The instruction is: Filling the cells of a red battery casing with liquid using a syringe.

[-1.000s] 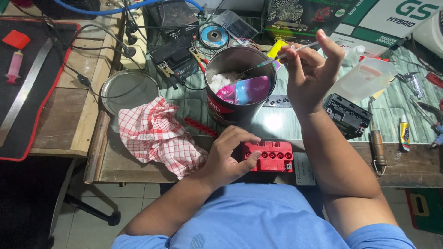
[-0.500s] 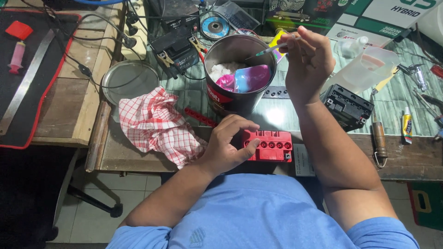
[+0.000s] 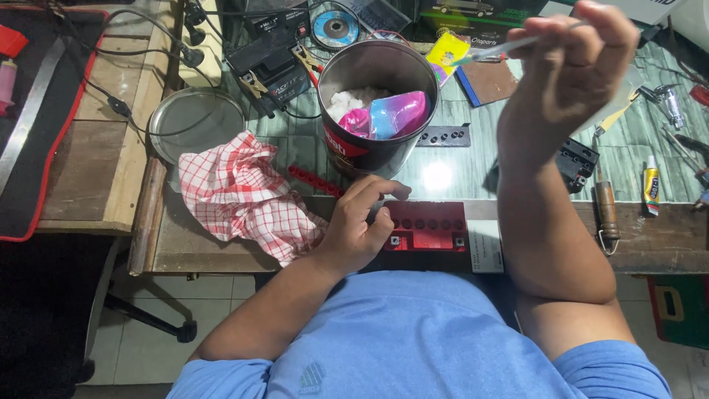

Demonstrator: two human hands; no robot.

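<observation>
One cluttered workbench [image 3: 517, 166] lies under us, a metal tin [image 3: 377, 103] of white lumps and pink-blue packets on it, our left hand [image 3: 358, 225] spread on the red battery [image 3: 427, 225] at its near edge, our right hand [image 3: 569, 74] pinching a thin tube [image 3: 502, 48].

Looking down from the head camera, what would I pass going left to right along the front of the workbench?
Red-and-white checked cloth → left hand resting on the red-topped battery → raised right forearm, with the right hand pinching a thin clear tube → wooden-handled tool → small glue tube.
</observation>
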